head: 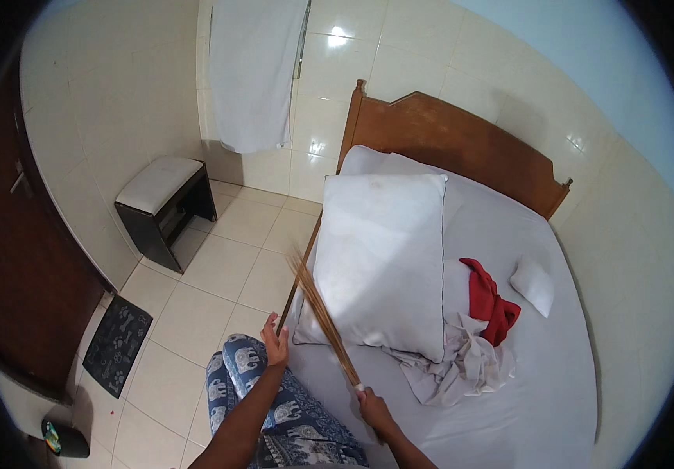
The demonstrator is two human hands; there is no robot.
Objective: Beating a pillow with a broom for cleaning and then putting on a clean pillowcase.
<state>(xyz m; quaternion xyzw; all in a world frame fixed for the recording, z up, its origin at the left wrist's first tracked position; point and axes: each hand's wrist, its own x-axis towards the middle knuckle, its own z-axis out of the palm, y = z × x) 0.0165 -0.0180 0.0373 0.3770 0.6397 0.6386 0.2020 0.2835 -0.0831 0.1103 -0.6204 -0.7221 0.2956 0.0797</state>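
My right hand [377, 412] grips the bound handle end of a stick broom [328, 328]. Its thin bristles reach up and left across the lower left part of a large white pillow [384, 252] with dark piping. Over the patterned trousers, beside the bed's near left edge, my left hand [275, 340] is raised with its fingers apart and nothing in it. The pillow lies on a bed with a pale fitted sheet [489, 422]. Right of the pillow are a crumpled pale cloth [460, 369], a red cloth [492, 311] and a small white pillow [533, 284].
A wooden headboard [454, 132] stands against the tiled wall. On the left are a cushioned stool [164, 187], a dark doormat [117, 346] with paw prints, a brown door [14, 234] and a black bin [70, 442]. A white towel [258, 70] hangs on the wall.
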